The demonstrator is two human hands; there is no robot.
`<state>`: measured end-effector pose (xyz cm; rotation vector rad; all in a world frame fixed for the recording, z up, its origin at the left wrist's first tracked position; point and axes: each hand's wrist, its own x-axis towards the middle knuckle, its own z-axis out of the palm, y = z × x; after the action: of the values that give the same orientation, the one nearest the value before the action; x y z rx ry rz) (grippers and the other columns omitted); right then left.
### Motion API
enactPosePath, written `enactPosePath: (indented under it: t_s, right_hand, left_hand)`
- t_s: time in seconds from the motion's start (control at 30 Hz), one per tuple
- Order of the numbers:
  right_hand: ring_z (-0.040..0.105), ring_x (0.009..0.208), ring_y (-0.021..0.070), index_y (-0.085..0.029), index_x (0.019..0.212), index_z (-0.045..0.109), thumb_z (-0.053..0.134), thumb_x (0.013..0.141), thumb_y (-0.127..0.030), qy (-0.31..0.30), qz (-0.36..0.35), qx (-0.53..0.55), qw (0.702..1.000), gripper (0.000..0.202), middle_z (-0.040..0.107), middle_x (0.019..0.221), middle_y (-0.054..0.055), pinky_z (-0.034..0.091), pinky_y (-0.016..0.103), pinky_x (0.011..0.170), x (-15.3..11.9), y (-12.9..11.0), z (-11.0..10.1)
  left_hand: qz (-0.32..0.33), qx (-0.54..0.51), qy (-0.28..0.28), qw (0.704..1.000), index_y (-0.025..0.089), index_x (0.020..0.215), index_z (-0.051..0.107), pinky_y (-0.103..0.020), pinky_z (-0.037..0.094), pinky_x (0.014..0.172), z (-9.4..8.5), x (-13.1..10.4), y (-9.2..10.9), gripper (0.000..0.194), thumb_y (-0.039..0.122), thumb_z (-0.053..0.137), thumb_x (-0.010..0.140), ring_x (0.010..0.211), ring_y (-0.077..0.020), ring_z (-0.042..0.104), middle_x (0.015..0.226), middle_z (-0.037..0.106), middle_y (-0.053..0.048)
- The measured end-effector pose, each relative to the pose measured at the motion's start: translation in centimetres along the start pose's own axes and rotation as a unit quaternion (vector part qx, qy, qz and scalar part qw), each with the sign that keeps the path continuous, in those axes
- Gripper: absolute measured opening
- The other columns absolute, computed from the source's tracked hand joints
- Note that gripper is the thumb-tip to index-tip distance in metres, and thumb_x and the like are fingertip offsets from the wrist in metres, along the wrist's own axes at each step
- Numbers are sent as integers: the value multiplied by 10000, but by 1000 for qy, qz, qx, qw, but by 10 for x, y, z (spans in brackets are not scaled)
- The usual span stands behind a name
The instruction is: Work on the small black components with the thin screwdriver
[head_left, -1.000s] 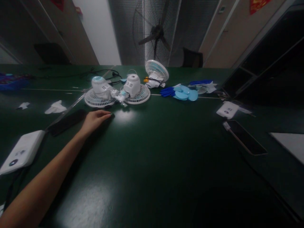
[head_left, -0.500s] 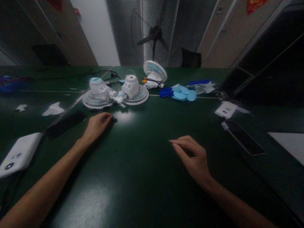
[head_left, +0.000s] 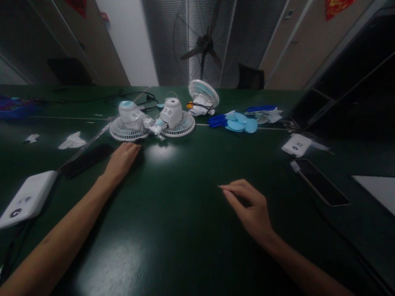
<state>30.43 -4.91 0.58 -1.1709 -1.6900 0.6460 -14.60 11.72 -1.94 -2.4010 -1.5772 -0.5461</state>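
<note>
My right hand (head_left: 249,205) is held over the green table (head_left: 182,213), thumb and forefinger pinched together. A small thin, pale, pin-like piece (head_left: 219,186) sticks out from those fingertips. Farther away, my left hand (head_left: 123,158) is palm down with its fingers curled inward; what lies under the fingertips is hidden. Just beyond it, a small white fan (head_left: 128,121) lies grille down, and a second white fan (head_left: 173,117) lies the same way beside it. A black phone-like slab (head_left: 88,161) is to the left of that hand.
Another small fan (head_left: 202,98) stands behind, tilted up. Blue fan blades (head_left: 242,122) and blue gloves (head_left: 217,120) lie right of it. White devices (head_left: 29,199) sit at both sides, and a phone (head_left: 321,181) lies at right. A blue basket (head_left: 17,107) is at far left.
My left hand has turned over more and drawn slightly left and up; the small dark thing at its fingertips no longer shows. My right hand barely moves, still pinching the thin piece.
</note>
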Motion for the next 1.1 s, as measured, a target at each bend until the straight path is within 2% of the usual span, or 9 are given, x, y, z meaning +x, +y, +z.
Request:
enactPosePath:
  t_s: [0.2, 0.4, 0.73, 0.93, 1.1]
  right_hand:
    - [677, 833, 202, -258, 1090, 787, 645, 1003, -229, 1, 4, 3, 1000, 169, 694, 988, 56, 564, 326, 660, -1, 1, 0]
    - [679, 846, 199, -262, 1097, 782, 643, 1007, -229, -4, 5, 8, 1000, 168, 688, 999, 53, 575, 328, 671, -1, 2, 1]
    - [672, 804, 188, -262, 1095, 781, 642, 1002, -212, -8, 3, -4, 1000, 174, 692, 996, 47, 546, 303, 616, -1, 1, 1]
    - [666, 793, 187, -255, 1089, 786, 645, 999, -220, -8, 5, -7, 1000, 171, 691, 981, 47, 546, 304, 622, 0, 1, 0]
    - [669, 803, 189, -251, 1086, 781, 638, 1005, -219, -13, 9, -6, 1000, 168, 689, 993, 51, 538, 298, 603, 0, -1, 0]
  left_hand:
    - [0, 43, -15, 999, 145, 1165, 734, -458, 529, 951, -6, -4, -12, 419, 352, 385, 1060, 1091, -343, 649, 1134, 714, -180]
    - [-79, 52, 33, 995, 166, 1251, 723, -432, 528, 990, -6, -8, -13, 432, 372, 393, 1064, 1141, -327, 670, 1246, 729, -161]
    - [-66, 52, -50, 995, 131, 1395, 679, -438, 514, 1056, -8, -7, -7, 501, 182, 387, 992, 1255, -334, 628, 1365, 685, -171]
    - [-93, 58, -43, 993, 100, 1353, 703, -433, 517, 1070, -7, -6, 3, 482, 293, 453, 989, 1231, -338, 647, 1333, 706, -179]
    - [-96, 4, -12, 995, 130, 1215, 759, -418, 546, 1016, -3, -8, -1, 445, 393, 454, 1025, 1137, -325, 708, 1256, 750, -162]
